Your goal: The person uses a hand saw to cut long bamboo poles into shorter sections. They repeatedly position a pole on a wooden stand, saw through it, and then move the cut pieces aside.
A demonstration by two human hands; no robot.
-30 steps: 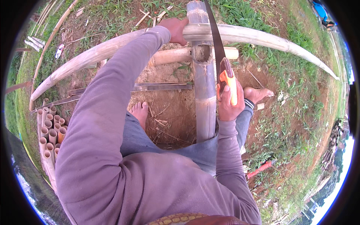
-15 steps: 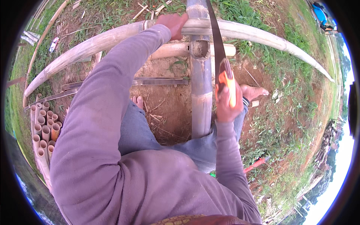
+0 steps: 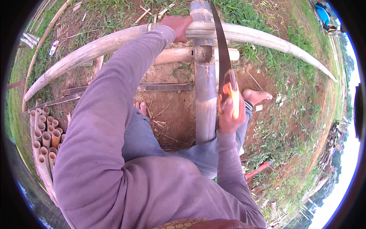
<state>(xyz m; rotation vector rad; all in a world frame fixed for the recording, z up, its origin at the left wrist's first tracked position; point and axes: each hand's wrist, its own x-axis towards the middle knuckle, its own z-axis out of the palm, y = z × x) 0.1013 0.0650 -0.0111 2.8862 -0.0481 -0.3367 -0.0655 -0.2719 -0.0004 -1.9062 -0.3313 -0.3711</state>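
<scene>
A long pale bamboo pole lies crosswise at the far side, resting over a thicker grey bamboo pole that runs toward me. My left hand is closed round the crosswise pole, just left of where the two cross. In my right hand is the orange handle of a hand saw. Its long dark blade points away from me and lies across the pale pole, right of the crossing. A notch is cut in the top of the grey pole, on the near side of the crossing.
Several cut bamboo tubes stand bundled at the left. Split strips and a shorter bamboo piece lie on the soil. My bare foot is right of the grey pole. A red-handled tool lies on the grass at the right.
My right hand has drawn the saw back toward me, its blade still across the pale pole. The left hand keeps its hold in nearly the same place.
</scene>
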